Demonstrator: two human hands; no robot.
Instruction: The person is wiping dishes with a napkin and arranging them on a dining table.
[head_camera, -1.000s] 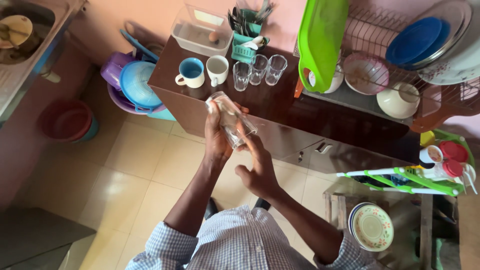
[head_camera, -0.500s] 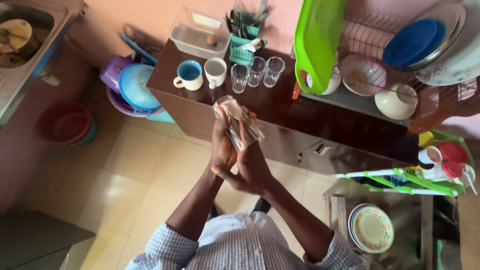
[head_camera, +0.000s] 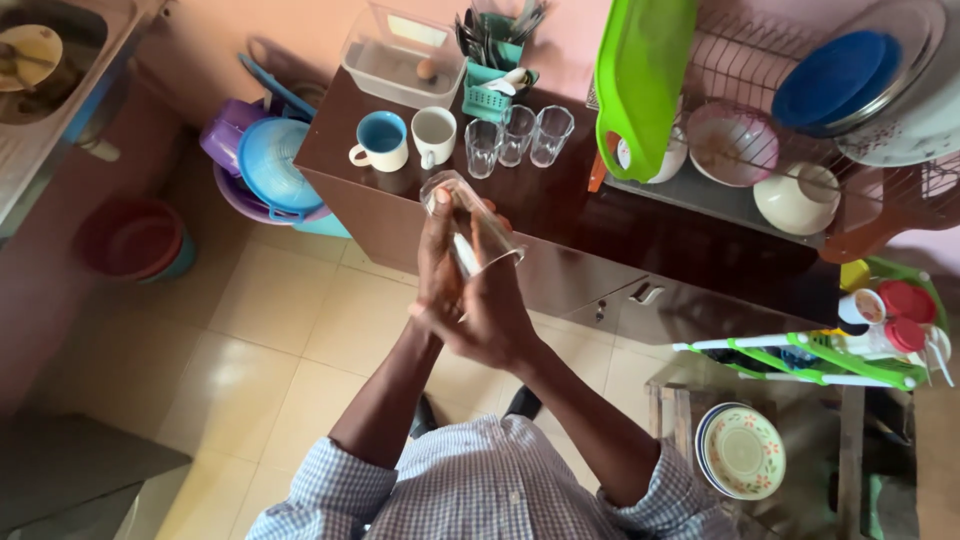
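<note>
Looking from the left, we see a sink with a dish in it at the top corner, a red bucket on the floor and a stack of blue and purple basins beside the counter. On the counter stand a blue mug, a white mug and three glasses in a row, mouths up, all within easy reach. Just in front of them we hold a clear glass in the air over the counter edge, tilted, its mouth turned down and to the right. Our left hand is wrapped round its side, fingers closed on it. Our right hand lies under and against it, fingers curled on the mouth end, seemingly to steady it. Farther right a green tray leans on a rack of bowls and plates, and a floral plate lies low on a stand.
</note>
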